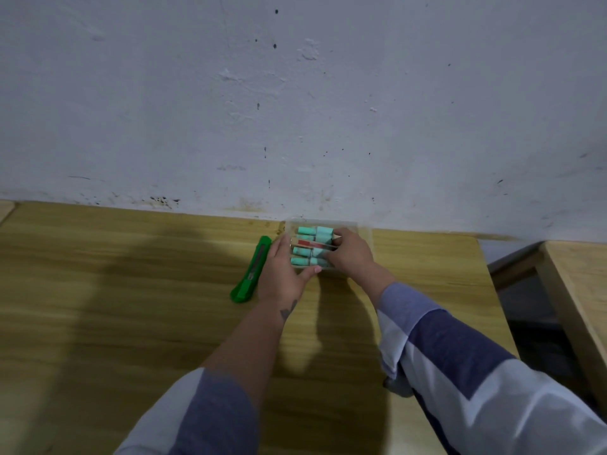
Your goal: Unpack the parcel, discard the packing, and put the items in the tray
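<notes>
Tabletop: both hands w/ tray

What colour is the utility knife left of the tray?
Bright green; the utility knife lies on the wooden table, clearest in the head view.

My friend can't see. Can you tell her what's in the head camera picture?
Two hands, left hand and right hand, arrange mint-green tubes in a clear plastic tray on a wooden table against a white wall. A green utility knife lies just left of them.
</notes>
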A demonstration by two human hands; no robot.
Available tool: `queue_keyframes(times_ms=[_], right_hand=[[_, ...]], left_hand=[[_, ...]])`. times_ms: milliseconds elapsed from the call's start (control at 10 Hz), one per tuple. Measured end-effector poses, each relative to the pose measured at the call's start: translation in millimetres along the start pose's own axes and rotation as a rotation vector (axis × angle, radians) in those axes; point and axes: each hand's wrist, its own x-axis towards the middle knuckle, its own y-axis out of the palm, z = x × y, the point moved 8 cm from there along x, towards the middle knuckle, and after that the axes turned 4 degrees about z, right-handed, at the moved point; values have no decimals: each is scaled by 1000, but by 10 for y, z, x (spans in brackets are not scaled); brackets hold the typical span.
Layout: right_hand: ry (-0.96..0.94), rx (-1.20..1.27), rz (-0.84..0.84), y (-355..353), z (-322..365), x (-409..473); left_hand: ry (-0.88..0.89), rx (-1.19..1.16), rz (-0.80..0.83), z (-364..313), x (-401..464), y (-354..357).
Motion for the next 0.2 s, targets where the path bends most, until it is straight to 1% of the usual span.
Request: queue_keyframes(times_ms=[100,200], right_hand=[[-39,-57,29,-14,33,-77],[-157,-132,-61,-83,135,-213]], left_hand=[[56,-80,52,-68,-32,-44],[136,-78,56,-83,-103,-128]])
